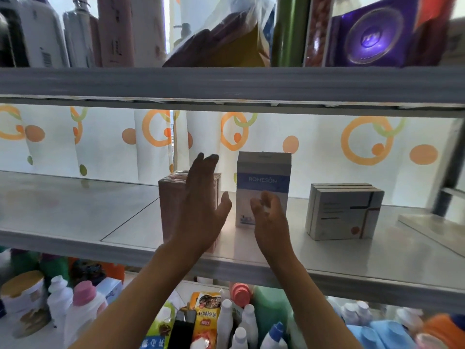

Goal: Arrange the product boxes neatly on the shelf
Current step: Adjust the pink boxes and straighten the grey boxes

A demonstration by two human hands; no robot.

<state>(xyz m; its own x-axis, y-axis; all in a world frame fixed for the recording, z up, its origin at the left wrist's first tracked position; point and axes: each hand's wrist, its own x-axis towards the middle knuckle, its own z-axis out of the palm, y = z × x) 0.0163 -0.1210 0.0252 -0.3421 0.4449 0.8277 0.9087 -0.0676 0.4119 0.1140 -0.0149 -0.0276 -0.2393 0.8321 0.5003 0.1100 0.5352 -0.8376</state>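
We see left hand (201,205) spread flat before pink box (173,210); right hand (270,217) loosely curled, holding nothing, before blue-white box (264,177); grey box (344,212) farther right on shelf (75,217).

A pink rectangular cardboard box (173,210) stands upright on the white middle shelf (75,210), close to its front edge. Just to its right, further back, a taller white-and-blue carton marked ROMESON (263,180) stands upright. Well right, a stack of flat white-grey boxes (344,212) stands on edge.
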